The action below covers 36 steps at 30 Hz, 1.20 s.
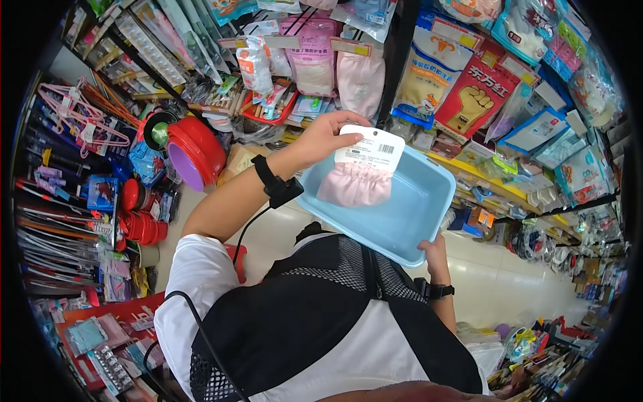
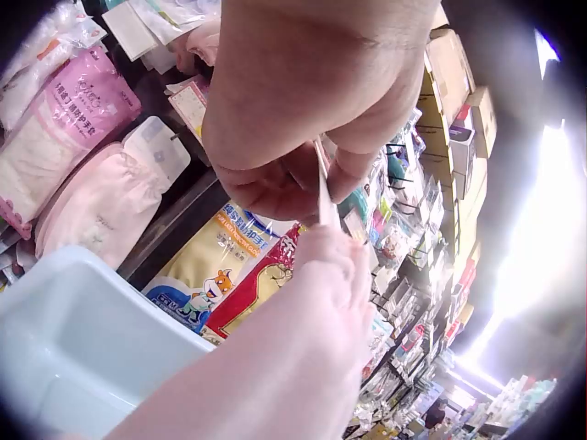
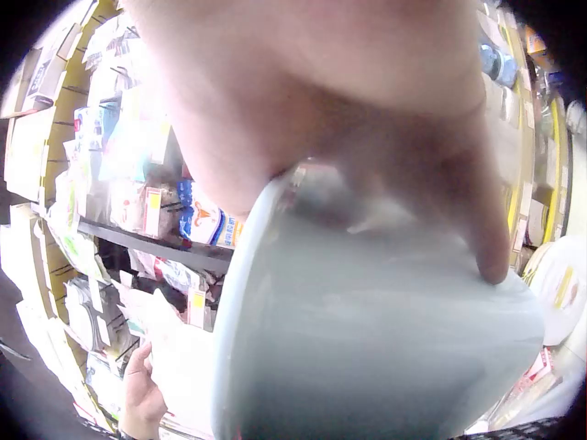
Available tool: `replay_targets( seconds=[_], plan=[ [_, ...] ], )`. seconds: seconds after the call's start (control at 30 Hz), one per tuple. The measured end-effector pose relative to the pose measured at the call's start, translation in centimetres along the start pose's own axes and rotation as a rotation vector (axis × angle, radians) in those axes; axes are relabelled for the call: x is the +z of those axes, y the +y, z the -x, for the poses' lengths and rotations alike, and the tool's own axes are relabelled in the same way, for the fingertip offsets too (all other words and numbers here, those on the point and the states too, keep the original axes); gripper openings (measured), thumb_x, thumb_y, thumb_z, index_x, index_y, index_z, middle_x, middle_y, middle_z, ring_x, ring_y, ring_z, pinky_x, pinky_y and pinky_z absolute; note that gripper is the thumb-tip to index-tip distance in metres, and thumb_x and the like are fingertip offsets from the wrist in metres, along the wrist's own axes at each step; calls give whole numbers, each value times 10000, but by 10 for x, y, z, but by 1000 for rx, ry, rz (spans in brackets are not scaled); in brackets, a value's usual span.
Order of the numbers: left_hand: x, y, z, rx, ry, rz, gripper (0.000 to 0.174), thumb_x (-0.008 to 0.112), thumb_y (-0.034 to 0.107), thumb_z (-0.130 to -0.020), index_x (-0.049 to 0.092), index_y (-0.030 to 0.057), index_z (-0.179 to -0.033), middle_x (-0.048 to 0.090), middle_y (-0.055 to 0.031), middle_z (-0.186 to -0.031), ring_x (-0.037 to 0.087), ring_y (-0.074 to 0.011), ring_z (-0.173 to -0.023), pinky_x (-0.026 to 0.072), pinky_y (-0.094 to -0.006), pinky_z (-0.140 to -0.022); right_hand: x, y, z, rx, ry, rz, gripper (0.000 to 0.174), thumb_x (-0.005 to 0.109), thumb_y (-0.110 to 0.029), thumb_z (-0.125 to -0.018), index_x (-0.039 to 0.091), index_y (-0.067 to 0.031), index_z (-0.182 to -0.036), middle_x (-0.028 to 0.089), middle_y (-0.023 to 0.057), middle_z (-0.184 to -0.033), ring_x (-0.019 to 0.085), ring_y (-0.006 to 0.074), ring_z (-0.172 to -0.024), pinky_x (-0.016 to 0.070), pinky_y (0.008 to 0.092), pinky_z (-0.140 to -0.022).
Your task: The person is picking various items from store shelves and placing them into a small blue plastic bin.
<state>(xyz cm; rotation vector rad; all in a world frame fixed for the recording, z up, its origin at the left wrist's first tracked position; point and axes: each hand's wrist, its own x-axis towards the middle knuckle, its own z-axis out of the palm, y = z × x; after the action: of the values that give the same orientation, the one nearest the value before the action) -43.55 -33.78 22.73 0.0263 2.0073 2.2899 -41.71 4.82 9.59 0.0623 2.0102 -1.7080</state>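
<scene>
In the head view my left hand pinches the top of a white card with a barcode and a hang hole. From the card hangs pink cloth with a gathered edge, over the light blue plastic basin. The left wrist view shows the card nearly edge-on between thumb and fingers. My right hand grips the basin's near right rim. Close up in the right wrist view, fingers lie along the basin's outside wall.
Shelves ahead carry packaged gloves and a similar pink cloth item on hooks. Red basins and pink hangers are to the left. Pale floor tiles show behind the basin, and a red display rack stands at lower left.
</scene>
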Motion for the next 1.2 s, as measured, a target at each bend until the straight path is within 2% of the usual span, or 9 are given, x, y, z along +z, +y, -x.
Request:
replay_targets(
  seconds=[0.17, 0.27, 0.37, 0.53, 0.67, 0.73, 0.87, 1.03, 1.2],
  plan=[
    [-1, -17, 7, 14, -34, -116, 360, 626, 9, -877, 607, 23, -1236, 650, -18, -1003, 604, -88, -931, 487, -239, -839, 5, -1, -7, -12, -20, 2, 435, 548, 33, -638, 582, 72, -1070, 650, 102, -891, 609, 205, -808, 480, 300, -738],
    [-1, -40, 13, 88, -225, -533, 332, 661, 82, -826, 685, 73, -1157, 649, -92, -947, 599, -149, -897, 485, -304, -805, 10, 1, -11, 0, -35, -15, 437, 543, 33, -644, 578, 79, -1077, 651, 106, -896, 610, 207, -806, 482, 303, -737],
    [-4, -42, 19, 10, -393, -723, 299, 640, 91, -885, 675, 77, -1183, 621, -53, -959, 571, -153, -848, 463, -285, -772, 20, -10, -6, -5, -2, -3, 440, 537, 36, -648, 575, 86, -1084, 650, 109, -897, 613, 210, -807, 483, 306, -734],
    [-23, -68, 18, -9, -432, -351, 199, 671, 135, -891, 701, 35, -1061, 671, -76, -1001, 620, -155, -881, 483, -288, -786, 35, -11, -3, 25, 48, -31, 439, 541, 25, -654, 576, 86, -1087, 654, 115, -921, 618, 220, -828, 488, 312, -752],
    [-37, -44, 25, -18, -476, -374, 191, 697, 125, -869, 698, 23, -1030, 679, -73, -993, 625, -151, -884, 485, -279, -789, 42, 4, -3, 55, 108, -19, 440, 542, 20, -651, 577, 87, -1085, 655, 119, -929, 619, 225, -832, 488, 313, -758],
    [-50, -18, 31, 122, -351, -465, 153, 697, 103, -863, 683, 6, -980, 669, -57, -970, 611, -127, -873, 483, -275, -793, 47, 8, 1, 61, 137, -53, 460, 544, 20, -636, 573, 87, -1090, 654, 131, -953, 617, 236, -858, 483, 319, -776],
    [-92, 30, 33, 281, 221, -155, 106, 655, 84, -892, 643, 5, -962, 626, -20, -932, 563, -93, -889, 458, -268, -797, 41, 22, 7, 131, 204, -133, 487, 548, 19, -622, 567, 90, -1103, 650, 139, -976, 613, 244, -883, 477, 325, -797],
    [-129, 67, 38, 688, 552, -214, 105, 641, 76, -913, 634, -4, -981, 621, -16, -929, 566, -88, -873, 460, -251, -788, 36, 42, 24, 227, 335, -68, 477, 551, 16, -624, 570, 91, -1095, 646, 130, -961, 606, 238, -869, 472, 328, -776],
    [-124, 59, 14, 916, 532, -649, 84, 716, 27, -799, 668, 2, -863, 651, -115, -834, 633, -245, -760, 496, -329, -709, 55, 48, 37, 267, 430, 2, 424, 549, 20, -637, 581, 88, -1055, 645, 117, -916, 603, 225, -818, 467, 320, -719]
  ],
)
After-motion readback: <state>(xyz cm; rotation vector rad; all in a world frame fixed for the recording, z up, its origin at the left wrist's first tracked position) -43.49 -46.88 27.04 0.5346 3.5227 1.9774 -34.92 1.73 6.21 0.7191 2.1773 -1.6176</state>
